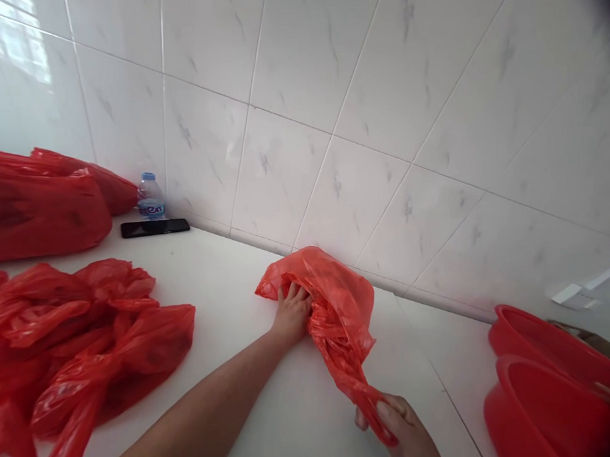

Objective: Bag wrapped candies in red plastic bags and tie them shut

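A thin red plastic bag point(340, 283) lies on the white tabletop point(299, 401) close to the tiled wall. It is puffed out at the far end and twisted into a rope toward me. My right hand point(403, 425) is closed around the twisted end, with a short tail sticking out below the fingers. My left hand point(292, 315) rests against the near left side of the bag, fingers stretched out and slightly apart, their tips partly under the bag's fold. Whether anything is inside the bag cannot be made out.
To the left sits a heap of red plastic bags point(81, 327), with larger filled red bags point(45, 206) behind. A black phone point(155, 228) lies before a water bottle point(150, 196) by the wall. Two red basins point(524, 403) stand at the right.
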Available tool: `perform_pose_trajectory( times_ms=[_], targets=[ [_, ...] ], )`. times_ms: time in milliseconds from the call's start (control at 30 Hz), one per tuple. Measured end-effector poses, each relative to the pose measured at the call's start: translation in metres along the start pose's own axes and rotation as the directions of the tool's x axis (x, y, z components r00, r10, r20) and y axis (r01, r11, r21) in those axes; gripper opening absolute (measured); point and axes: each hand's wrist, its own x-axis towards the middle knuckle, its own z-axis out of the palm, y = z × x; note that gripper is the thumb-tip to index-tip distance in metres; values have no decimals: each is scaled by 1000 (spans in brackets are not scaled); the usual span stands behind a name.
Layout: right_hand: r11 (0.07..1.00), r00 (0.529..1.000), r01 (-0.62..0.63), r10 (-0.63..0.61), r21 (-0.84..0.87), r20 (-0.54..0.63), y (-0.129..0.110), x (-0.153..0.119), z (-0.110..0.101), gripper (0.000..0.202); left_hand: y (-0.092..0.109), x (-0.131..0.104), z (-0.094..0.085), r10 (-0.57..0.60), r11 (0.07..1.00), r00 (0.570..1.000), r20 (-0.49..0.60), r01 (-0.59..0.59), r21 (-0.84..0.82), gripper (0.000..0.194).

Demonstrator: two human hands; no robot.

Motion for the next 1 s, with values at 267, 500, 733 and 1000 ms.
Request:
perform_pose_trajectory(
  times_ms=[267, 500, 733, 1000],
  targets=[
    [978, 974, -157, 130, -138, -185, -1, -15, -49, 33, -1, -1, 1, -44, 999, 999, -8, 44, 21, 38],
    [778, 601, -147, -419, -610, -680, 1, 3, -26, 34, 11, -3, -7, 3, 1000, 999, -54, -3, -2, 44],
    [414, 757, 119, -626, -902, -187, 15, 36, 64, 60, 19, -7, -13, 64, 993, 994, -89, -72, -93, 34],
    [756, 861, 25, -349, -654, -371, 28, 42, 44, 9, 32, -19, -26, 373, 882, 926, 62, -334, -332, 33]
  ],
)
